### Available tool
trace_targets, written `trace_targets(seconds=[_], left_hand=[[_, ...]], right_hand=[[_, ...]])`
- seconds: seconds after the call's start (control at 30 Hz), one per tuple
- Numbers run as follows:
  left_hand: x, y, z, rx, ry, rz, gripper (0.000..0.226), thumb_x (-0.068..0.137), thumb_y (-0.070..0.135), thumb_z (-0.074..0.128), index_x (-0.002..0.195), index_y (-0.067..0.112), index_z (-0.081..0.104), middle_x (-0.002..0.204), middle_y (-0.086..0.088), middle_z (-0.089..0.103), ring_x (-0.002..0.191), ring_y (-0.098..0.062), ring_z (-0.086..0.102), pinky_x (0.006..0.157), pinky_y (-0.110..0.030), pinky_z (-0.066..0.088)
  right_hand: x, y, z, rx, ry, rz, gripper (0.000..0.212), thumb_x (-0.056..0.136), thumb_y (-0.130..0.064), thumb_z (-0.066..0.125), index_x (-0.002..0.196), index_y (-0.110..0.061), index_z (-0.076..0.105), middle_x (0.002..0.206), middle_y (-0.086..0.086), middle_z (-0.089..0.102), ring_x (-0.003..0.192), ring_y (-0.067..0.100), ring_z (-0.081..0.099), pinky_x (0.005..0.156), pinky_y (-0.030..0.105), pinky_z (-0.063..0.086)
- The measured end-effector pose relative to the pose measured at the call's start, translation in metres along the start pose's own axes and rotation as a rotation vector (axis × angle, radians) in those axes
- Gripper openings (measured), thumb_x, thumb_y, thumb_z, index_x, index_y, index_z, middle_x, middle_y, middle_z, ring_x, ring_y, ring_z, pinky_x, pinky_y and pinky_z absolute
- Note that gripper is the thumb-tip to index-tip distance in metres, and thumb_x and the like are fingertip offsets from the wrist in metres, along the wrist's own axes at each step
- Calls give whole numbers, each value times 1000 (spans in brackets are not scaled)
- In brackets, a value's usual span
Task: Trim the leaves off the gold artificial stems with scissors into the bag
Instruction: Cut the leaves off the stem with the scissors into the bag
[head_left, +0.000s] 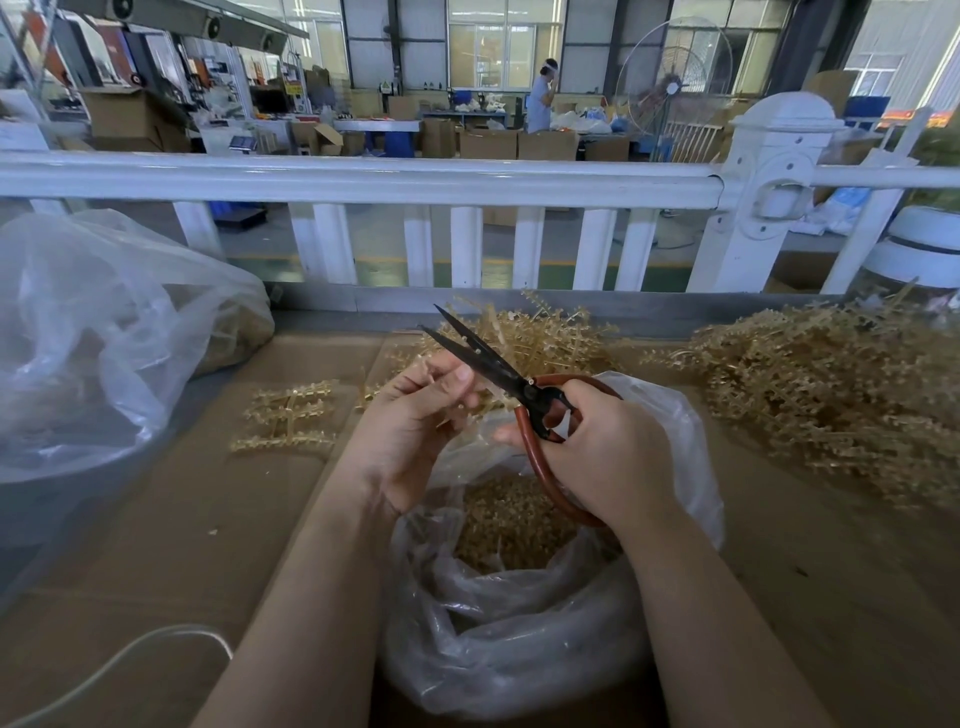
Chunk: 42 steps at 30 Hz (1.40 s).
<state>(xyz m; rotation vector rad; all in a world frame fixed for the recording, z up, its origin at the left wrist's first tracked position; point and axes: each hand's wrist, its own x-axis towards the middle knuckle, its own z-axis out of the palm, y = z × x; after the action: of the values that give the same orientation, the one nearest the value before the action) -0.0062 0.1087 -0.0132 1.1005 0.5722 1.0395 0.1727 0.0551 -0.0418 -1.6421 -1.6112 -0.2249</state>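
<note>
Item: left hand (415, 410) pinched a gold stem (488, 397) above the open bag (519, 613) so cuttings would drop in, right hand (597, 452) gripped the scissors (498, 374), blades parted; untrimmed stems (831, 384) heaped at the surface's right edge.

- Left hand (415, 415) — bare, no glove, ring or watch in view; short, plain nails.
- Right hand (597, 457) — bare too, wrist unadorned.
- Both forearms run uncovered to the bottom edge of the view — no sleeve or cuff shows anywhere along them.
</note>
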Motion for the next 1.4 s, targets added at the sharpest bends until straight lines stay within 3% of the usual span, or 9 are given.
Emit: trace_targets(seconds=[0.13, 0.33, 0.5, 0.6, 0.77, 0.9, 1.2, 1.4], left_hand=[[1, 1, -2, -30, 58, 90, 9, 80, 19, 68, 89, 19, 72, 84, 3, 71, 76, -9, 61, 71, -25, 45], [1, -1, 0, -22, 83, 169, 6, 84, 14, 65, 86, 10, 70, 67, 3, 65, 61, -8, 53, 63, -21, 42], [3, -3, 2, -17, 93, 207, 7, 88, 9, 61, 82, 7, 64, 67, 1, 63, 61, -8, 50, 62, -20, 40], [3, -3, 3, -30, 98, 208, 5, 81, 13, 64, 81, 8, 64, 67, 3, 65, 63, -7, 53, 62, -21, 39], [3, -4, 4, -55, 119, 193, 8, 77, 14, 68, 71, 17, 72, 66, 4, 68, 64, -6, 57, 65, -22, 40], [4, -4, 5, -63, 107, 186, 14, 78, 16, 66, 67, 18, 75, 67, 5, 69, 64, -4, 58, 66, -19, 43], [1, -3, 8, -168, 53, 172, 18, 80, 12, 63, 68, 18, 76, 71, 5, 72, 63, -2, 64, 59, -13, 49], [2, -4, 6, -151, 23, 168, 9, 83, 16, 64, 89, 12, 69, 74, 5, 70, 67, -4, 61, 65, -16, 48]], right_hand=[[0, 0, 0, 26, -7, 12, 67, 72, -90, 47, 87, -29, 70, 75, -15, 67, 68, 5, 60, 61, 18, 52], [-1, -2, -3, 62, -20, 5, 68, 71, -93, 43, 87, -32, 67, 75, -18, 65, 69, 3, 60, 59, 16, 49], [0, -6, -5, 50, -15, -2, 74, 70, -97, 34, 94, -35, 65, 78, -24, 58, 71, 1, 55, 60, 8, 38], [0, -6, -5, 31, -7, -13, 66, 72, -94, 40, 91, -35, 62, 77, -24, 59, 68, 0, 55, 58, 8, 36], [2, -4, -4, -17, 6, -9, 59, 74, -87, 50, 86, -32, 63, 74, -18, 62, 67, 2, 57, 56, 13, 43], [1, -5, -4, -9, 44, -9, 54, 75, -83, 54, 78, -30, 62, 63, -20, 52, 58, -1, 49, 53, 12, 35], [0, -5, -3, 23, 57, -32, 64, 74, -86, 52, 82, -25, 69, 73, -18, 63, 62, 1, 54, 57, 10, 41], [0, -3, -1, 46, 47, -34, 67, 74, -87, 52, 78, -22, 68, 70, -16, 63, 62, 3, 57, 57, 18, 50]])
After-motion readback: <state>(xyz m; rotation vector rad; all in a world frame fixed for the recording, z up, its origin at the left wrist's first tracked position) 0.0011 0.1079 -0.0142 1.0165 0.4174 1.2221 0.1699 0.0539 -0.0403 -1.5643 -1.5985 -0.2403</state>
